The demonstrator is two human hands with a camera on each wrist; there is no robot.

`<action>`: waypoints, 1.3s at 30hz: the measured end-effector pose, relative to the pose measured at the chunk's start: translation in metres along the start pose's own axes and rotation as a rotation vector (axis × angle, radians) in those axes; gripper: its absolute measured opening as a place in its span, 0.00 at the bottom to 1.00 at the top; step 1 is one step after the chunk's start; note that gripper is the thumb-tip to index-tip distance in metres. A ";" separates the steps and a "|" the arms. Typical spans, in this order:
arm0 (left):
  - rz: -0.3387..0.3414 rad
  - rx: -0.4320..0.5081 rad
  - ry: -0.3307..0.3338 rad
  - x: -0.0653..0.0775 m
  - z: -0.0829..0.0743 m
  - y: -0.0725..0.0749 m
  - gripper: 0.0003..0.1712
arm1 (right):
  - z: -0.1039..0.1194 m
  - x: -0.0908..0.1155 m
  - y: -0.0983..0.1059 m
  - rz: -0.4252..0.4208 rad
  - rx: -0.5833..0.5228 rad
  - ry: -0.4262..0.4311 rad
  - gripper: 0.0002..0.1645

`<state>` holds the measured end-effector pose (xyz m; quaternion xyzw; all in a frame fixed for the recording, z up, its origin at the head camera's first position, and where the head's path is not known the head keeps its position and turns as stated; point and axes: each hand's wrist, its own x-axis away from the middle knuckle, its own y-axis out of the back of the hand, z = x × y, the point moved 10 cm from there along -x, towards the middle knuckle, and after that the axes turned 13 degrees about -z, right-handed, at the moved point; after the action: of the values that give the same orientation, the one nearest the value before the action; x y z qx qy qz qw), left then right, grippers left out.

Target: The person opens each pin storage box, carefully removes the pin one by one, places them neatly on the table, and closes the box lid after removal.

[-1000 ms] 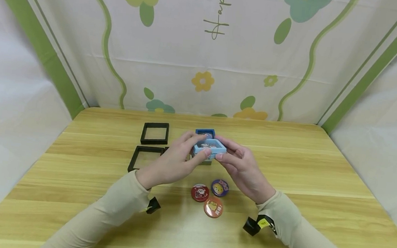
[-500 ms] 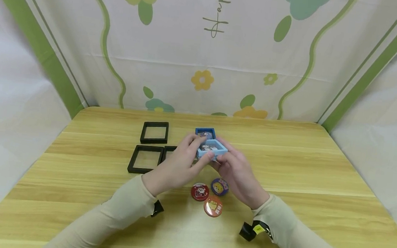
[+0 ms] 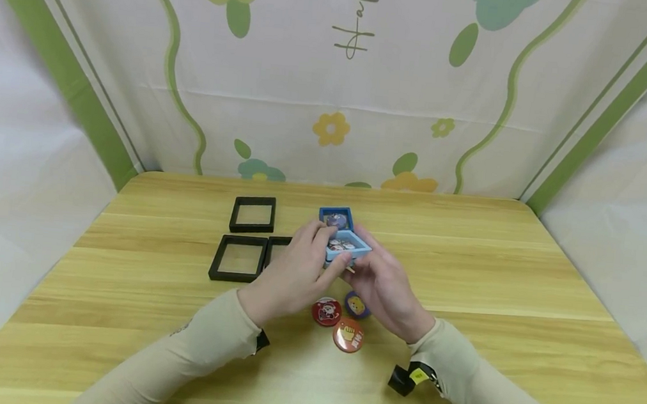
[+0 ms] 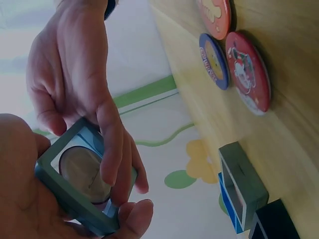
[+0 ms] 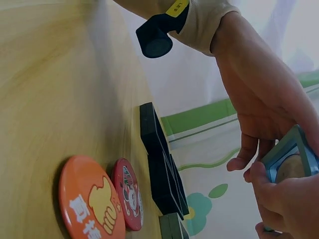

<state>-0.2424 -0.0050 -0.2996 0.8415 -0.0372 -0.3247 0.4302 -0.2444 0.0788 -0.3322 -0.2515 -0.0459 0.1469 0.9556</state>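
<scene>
Your left grip (image 3: 297,270): closed, fingers and thumb holding the light-blue frame (image 3: 362,251) | your right grip (image 3: 388,288): closed, pinching its right side | frame: badge inside, raised over the bench (image 3: 496,275) midway between side edges | blue frame (image 3: 349,218): behind, toward far edge | three loose badges (image 3: 348,336): nearer you

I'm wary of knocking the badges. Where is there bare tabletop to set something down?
Bare: the table right of the right hand, and the area left of the black frames. Crowded: the middle, where the left hand and right hand hold the light-blue frame in front of the dark-blue frame, with three round badges nearer the person.
</scene>
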 end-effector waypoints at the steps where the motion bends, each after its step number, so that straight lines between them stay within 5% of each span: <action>1: 0.000 0.000 0.001 0.000 0.000 0.000 0.43 | 0.000 0.000 0.000 -0.004 0.000 0.000 0.43; 20: -0.002 0.082 0.051 -0.005 0.006 0.008 0.42 | 0.007 0.001 0.001 -0.007 -0.061 -0.032 0.44; 30: 0.033 0.249 0.212 -0.006 0.018 0.008 0.46 | 0.008 0.002 0.001 0.018 -0.065 -0.039 0.40; 39: 0.020 0.403 0.316 -0.008 0.024 0.010 0.39 | 0.011 0.002 -0.002 0.034 -0.046 -0.016 0.40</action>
<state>-0.2602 -0.0252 -0.2985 0.9502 -0.0419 -0.1707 0.2575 -0.2436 0.0829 -0.3218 -0.2728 -0.0527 0.1640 0.9465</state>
